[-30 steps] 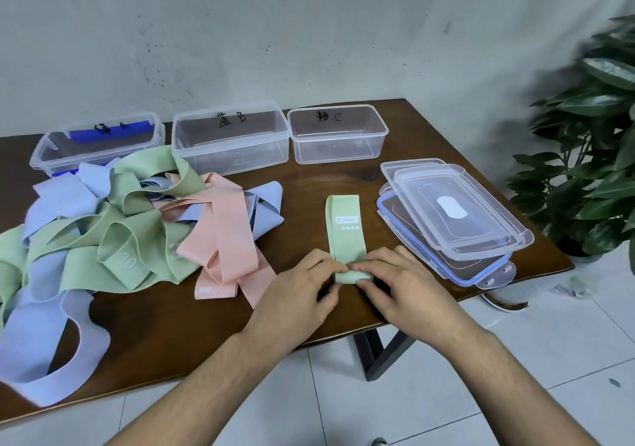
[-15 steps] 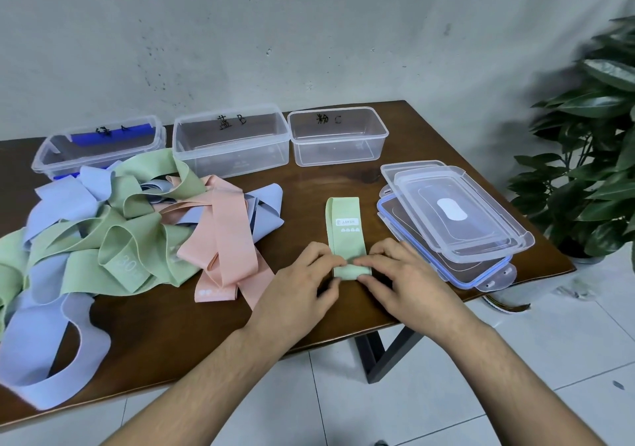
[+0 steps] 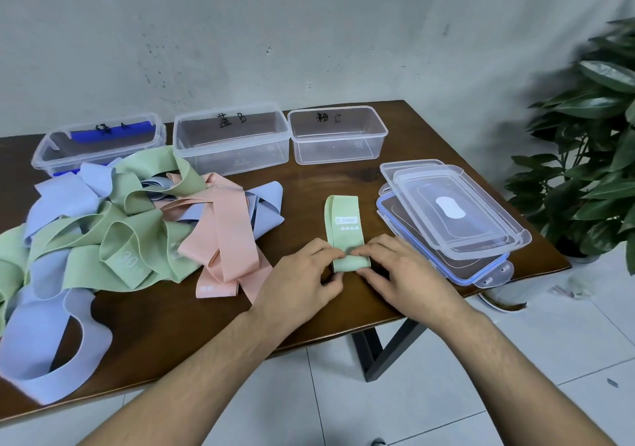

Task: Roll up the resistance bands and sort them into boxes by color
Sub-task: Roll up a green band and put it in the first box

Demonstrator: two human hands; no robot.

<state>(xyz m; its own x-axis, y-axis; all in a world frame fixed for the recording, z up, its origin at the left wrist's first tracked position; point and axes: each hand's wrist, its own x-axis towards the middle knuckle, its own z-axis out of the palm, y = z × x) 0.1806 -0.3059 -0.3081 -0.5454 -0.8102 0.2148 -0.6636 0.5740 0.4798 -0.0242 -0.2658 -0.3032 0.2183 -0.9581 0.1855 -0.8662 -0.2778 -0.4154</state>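
Near the front edge of a dark wooden table (image 3: 405, 184), a green band (image 3: 344, 225) is laid flat, its near end rolled. That roll is pinched by the left hand (image 3: 302, 280) and right hand (image 3: 402, 273), fingers curled. Loose bands (image 3: 113, 225) are heaped leftward; three clear boxes (image 3: 336, 136) are lined behind.

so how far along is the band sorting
Barely begun. Done: nothing I can see sorted; the three clear plastic boxes hold no rolled bands, though something blue sits in the left one. In hand: left hand and right hand grip the near end of a flat green band, starting its roll. Left: the tangled pile of green, pink and blue bands.
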